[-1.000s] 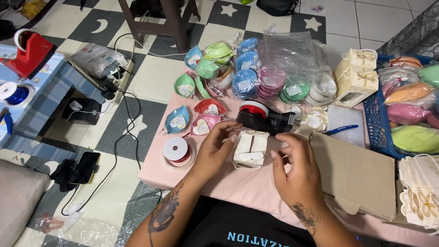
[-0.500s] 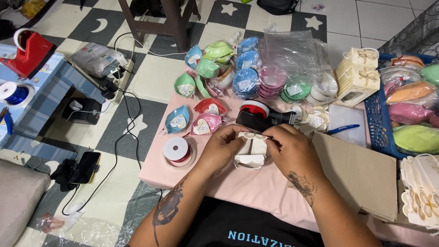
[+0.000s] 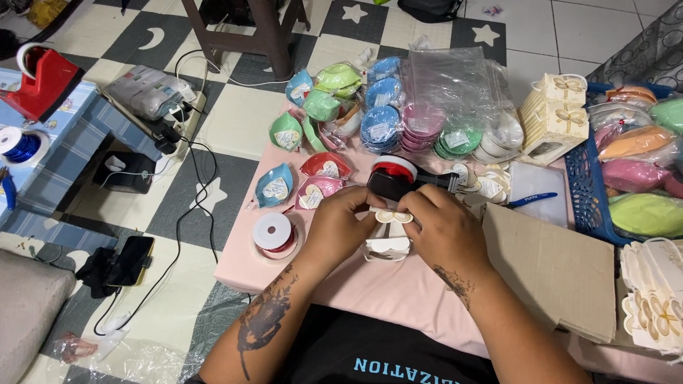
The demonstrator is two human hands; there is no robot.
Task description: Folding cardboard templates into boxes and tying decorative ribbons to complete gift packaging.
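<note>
A small cream favour box [image 3: 388, 245] with a bow-shaped top stands on the pink table [image 3: 370, 284] in front of me. My left hand [image 3: 341, 227] grips its left side and my right hand [image 3: 445, 231] its right, fingertips pinching the bow flaps together at the top. Right behind the box lies a black and red tape dispenser [image 3: 398, 178]. A spool of red ribbon [image 3: 274, 235] sits to the left of my left hand.
Heaps of coloured wrapped packets [image 3: 377, 124] and clear bags [image 3: 455, 78] fill the table's far side. Folded cream boxes [image 3: 555, 117], a blue basket [image 3: 587, 195] and a cardboard sheet [image 3: 555, 267] lie to the right. A phone [image 3: 131, 259], cables and a power strip [image 3: 167, 124] lie on the floor at left.
Both hands have closed in on the box from its sides and now pinch its top flaps shut; a second ago the box top stood open between them.
</note>
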